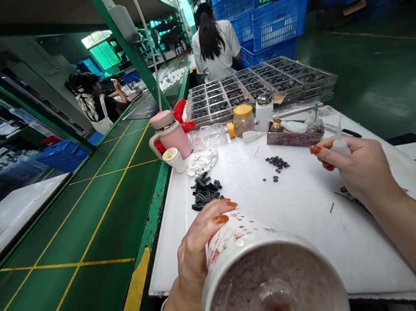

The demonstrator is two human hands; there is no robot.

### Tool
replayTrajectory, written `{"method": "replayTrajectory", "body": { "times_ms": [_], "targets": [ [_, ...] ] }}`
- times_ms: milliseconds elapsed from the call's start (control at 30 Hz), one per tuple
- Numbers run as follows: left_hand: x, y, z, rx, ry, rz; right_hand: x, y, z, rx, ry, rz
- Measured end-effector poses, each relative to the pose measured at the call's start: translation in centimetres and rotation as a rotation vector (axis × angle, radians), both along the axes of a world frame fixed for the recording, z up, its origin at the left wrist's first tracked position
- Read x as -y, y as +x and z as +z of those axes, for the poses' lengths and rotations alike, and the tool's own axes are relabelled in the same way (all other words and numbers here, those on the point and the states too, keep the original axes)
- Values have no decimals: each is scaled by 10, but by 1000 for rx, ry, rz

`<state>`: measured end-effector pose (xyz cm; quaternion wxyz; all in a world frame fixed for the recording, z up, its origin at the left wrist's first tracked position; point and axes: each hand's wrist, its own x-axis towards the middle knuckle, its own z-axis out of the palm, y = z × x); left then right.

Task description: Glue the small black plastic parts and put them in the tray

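Note:
My left hand (197, 254) is wrapped round a white cup (230, 237) with a red pattern on its side. The cup is tilted toward me, close to the camera, and a cloudy brownish drink shows inside. In my right hand (363, 165), raised over the right side of the white tabletop (252, 180), is a small translucent bottle (341, 145) with a thin pointed nozzle. Small black ring-shaped parts (277, 163) lie mid-table. A heap of black plastic pieces (204, 191) sits beyond my left hand. More dark pieces (349, 195) are partly hidden under my right wrist.
A pink tumbler (175, 137), a small white tub (174, 160), a yellow-lidded jar (243, 119) and a patterned box (294, 132) line the back. Behind them stands a compartment tray (252, 86). A green conveyor belt (94, 218) runs left. Two people (214, 42) sit farther off.

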<state>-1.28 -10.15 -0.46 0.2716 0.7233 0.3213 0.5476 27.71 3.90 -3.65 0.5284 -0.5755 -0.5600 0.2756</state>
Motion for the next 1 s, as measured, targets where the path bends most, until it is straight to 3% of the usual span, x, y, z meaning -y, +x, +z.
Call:
{"method": "replayTrajectory", "body": {
  "times_ms": [133, 1000],
  "targets": [
    [-4, 2, 6, 6, 185, 51, -1, 1, -2, -14, 0, -9],
    [-16, 0, 21, -41, 330, 9, -2, -1, -2, -19, 40, -9]
  ]
}}
